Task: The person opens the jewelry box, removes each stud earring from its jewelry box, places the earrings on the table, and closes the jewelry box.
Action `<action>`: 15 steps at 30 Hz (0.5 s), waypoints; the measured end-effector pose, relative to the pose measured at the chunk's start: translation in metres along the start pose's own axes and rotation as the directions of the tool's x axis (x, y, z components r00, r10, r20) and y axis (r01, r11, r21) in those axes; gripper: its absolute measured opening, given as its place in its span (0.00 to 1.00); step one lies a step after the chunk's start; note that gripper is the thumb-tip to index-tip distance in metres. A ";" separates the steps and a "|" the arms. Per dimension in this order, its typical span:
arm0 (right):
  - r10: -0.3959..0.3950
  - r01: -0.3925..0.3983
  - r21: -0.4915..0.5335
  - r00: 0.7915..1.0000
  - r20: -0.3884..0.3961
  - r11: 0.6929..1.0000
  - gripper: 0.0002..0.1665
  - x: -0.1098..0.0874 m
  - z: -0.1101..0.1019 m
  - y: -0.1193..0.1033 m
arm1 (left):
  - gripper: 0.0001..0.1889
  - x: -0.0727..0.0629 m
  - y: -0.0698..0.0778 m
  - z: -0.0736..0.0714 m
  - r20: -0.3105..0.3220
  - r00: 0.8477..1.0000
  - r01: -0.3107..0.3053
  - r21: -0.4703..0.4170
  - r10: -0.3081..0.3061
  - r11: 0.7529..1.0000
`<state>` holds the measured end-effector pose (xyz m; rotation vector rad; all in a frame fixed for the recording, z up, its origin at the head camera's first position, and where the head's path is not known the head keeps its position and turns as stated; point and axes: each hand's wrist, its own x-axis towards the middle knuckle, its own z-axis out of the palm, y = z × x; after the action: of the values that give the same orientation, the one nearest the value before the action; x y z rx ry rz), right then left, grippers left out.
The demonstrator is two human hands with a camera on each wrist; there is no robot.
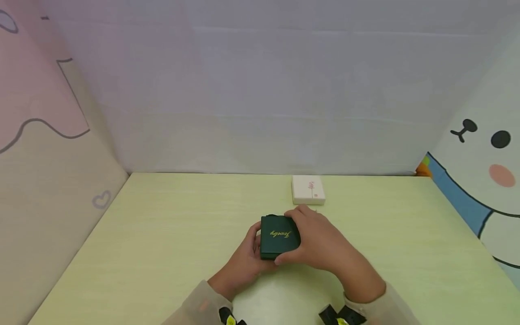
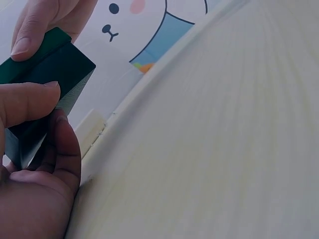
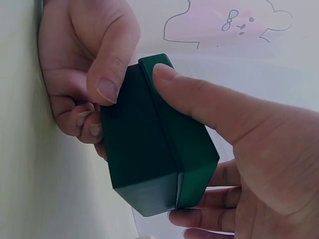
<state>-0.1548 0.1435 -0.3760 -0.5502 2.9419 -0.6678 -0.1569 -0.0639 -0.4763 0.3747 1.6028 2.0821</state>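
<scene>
Both hands hold a dark green jewelry box (image 1: 280,237) just above the table, its lid lettered "Jewelry" in gold, upside down to me. My left hand (image 1: 248,259) grips the lower part from the left and below, the thumb (image 2: 30,102) lying on its side. Around the lid, from the right, curl the thumb and fingers of my right hand (image 1: 318,239). In the right wrist view the box (image 3: 139,134) shows a thin seam between lid and base, with the lid down on the base. The inside of the box is hidden.
A flat white box (image 1: 308,189) with a small pink flower print lies at the back of the pale yellow table (image 1: 183,216), beyond the right hand. A grey-white wall (image 1: 260,99) rises behind the table, and printed cartoon panels stand at both sides.
</scene>
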 end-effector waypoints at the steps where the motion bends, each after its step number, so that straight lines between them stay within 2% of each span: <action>1: 0.000 0.000 -0.005 1.000 0.002 1.000 0.56 0.000 0.000 0.000 | 0.53 0.000 0.000 0.000 0.002 1.000 0.000 -0.001 0.000 1.000; 11: -0.010 0.010 -0.029 1.000 -0.003 1.000 0.57 0.002 0.002 0.000 | 0.52 0.004 -0.002 -0.002 0.000 1.000 -0.018 0.015 0.018 1.000; 15: 0.001 -0.001 0.004 1.000 0.004 1.000 0.52 0.001 0.001 0.002 | 0.52 0.005 -0.003 -0.002 0.006 1.000 -0.024 0.017 0.024 1.000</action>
<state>-0.1564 0.1444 -0.3772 -0.5495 2.9363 -0.6710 -0.1612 -0.0627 -0.4803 0.4076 1.6210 2.0838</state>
